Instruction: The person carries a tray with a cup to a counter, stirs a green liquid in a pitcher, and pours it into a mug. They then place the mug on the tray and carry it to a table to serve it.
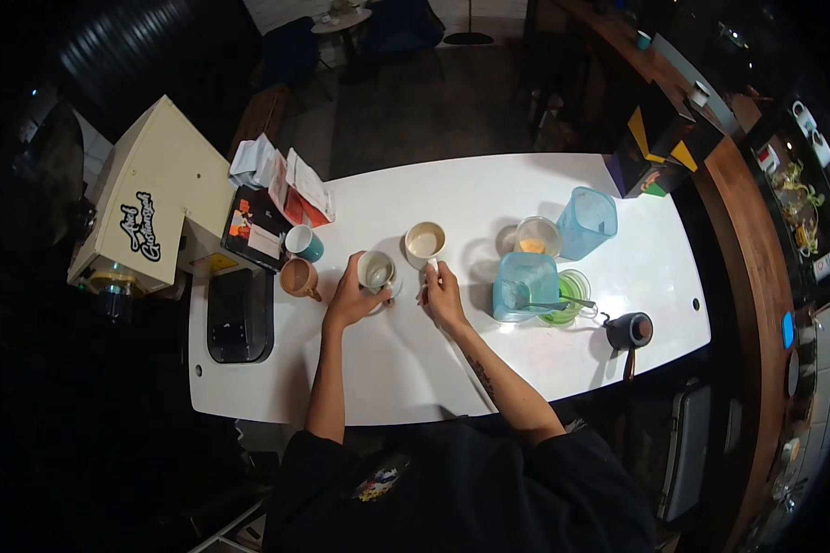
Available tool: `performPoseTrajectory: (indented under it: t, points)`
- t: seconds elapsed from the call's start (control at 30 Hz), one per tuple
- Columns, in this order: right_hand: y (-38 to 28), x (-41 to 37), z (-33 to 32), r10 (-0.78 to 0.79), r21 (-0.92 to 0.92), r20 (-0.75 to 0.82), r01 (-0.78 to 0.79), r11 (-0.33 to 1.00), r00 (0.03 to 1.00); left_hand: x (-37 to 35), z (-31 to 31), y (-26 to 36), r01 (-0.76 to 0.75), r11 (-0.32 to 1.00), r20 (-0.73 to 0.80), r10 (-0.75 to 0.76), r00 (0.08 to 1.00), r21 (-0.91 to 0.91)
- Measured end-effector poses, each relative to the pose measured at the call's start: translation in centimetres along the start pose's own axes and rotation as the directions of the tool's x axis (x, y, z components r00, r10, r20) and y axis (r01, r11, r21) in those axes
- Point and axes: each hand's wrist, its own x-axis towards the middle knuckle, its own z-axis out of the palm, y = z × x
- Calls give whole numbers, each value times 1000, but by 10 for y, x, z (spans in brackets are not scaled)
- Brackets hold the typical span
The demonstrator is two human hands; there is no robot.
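My left hand (350, 299) is wrapped round a pale cup (376, 268) with a dark rim, near the middle of the white table (397, 378). To its right stands a cream cup (425, 241), its handle toward me. My right hand (444, 295) has its fingers closed on that handle. Left of my left hand are a brown cup (297, 276) and a teal cup (304, 242).
On the right are two blue plastic containers (588, 224) (524, 282), a clear cup (538, 237), a green-filled glass (563, 304) and a dark pot (629, 331). At left stand a cream grinder (161, 194), a black tray (241, 316) and bags (309, 189).
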Motion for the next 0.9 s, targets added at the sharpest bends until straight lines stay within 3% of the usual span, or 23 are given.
performPoseTrajectory:
  t: [0.27,0.57,0.7,0.8,0.9]
  points:
    - [0,-56,-27,-12,-49,2,12,999,1000,-37,7,4,48,994,57,-43,997,-94]
    - [0,-102,-52,0,-80,28,2,997,1000,-64,20,27,-4,978,11,7,1000,-207]
    - [-2,-120,-57,36,-84,39,-33,996,999,-72,24,30,8,987,-16,-11,1000,-159]
    - [0,-131,-63,33,-82,32,-30,996,999,-77,28,32,11,972,0,-11,1000,-235]
    - [0,-141,-69,58,-90,23,-56,994,998,-83,33,35,-62,985,-6,62,998,-164]
